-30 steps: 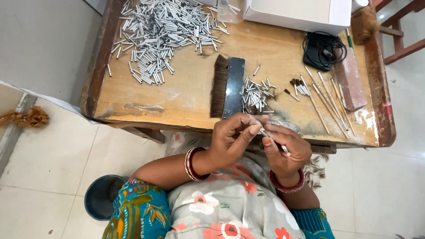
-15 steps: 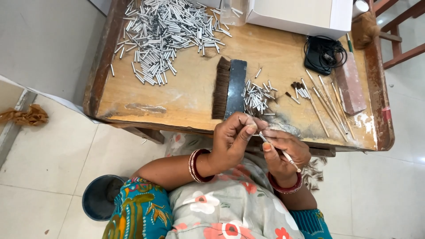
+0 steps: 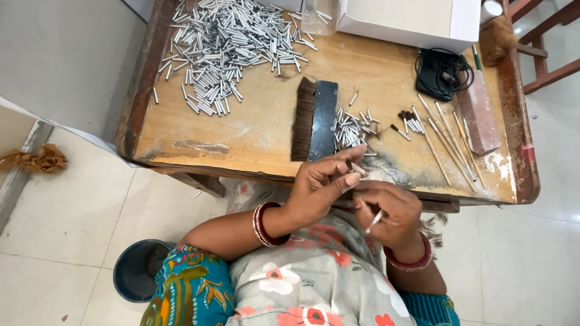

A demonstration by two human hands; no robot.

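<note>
My left hand (image 3: 323,184) is raised at the near edge of the wooden table (image 3: 254,136) and pinches a small dark-tipped piece (image 3: 355,168) between thumb and fingers. Just below and to the right of it, my right hand (image 3: 391,211) is closed around a thin silver metal tube (image 3: 376,219). The two hands almost touch. A small heap of short silver tubes (image 3: 350,130) lies on the table just beyond my left hand, beside a flat dark-bristled brush (image 3: 314,121). Red bangles are on both wrists.
A large pile of silver tubes (image 3: 229,48) covers the far left of the table. Thin sticks (image 3: 444,139), small dark-tipped brushes (image 3: 411,121), a reddish block (image 3: 477,111), a black coiled cable (image 3: 444,72) and a white box (image 3: 411,18) lie at the right. A blue bucket (image 3: 136,271) stands on the floor.
My left hand has lifted slightly toward the table edge, its fingers spreading around the small piece. My right hand has dropped a little with the tube.
</note>
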